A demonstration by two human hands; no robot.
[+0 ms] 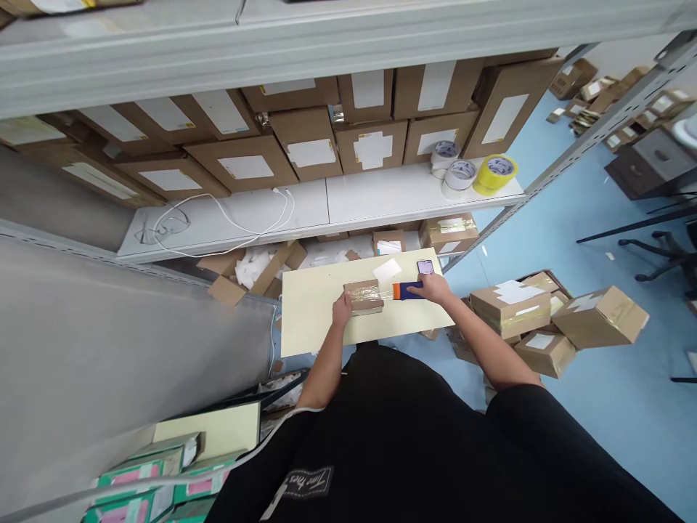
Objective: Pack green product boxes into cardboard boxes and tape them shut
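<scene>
A small cardboard box (364, 293) with shiny clear tape over its top lies on the cream tabletop (310, 319). My left hand (342, 309) grips the box by its left end, the fingers closed at its edge. In my right hand (434, 288) is a blue and orange tape dispenser (406, 291), held just right of the box. A strip of clear tape stretches between the dispenser and the box. Behind them lie a white slip of paper (386, 271) and a phone (425, 266) with its screen lit, close to my right hand.
Labelled cartons (247, 165) fill the shelf ahead. On its white board (375, 196) are a white cable (218, 205), glasses and tape rolls (494, 174). An open carton (255, 269) with white packing stands below left. Taped boxes (512, 305) are piled on the floor at right.
</scene>
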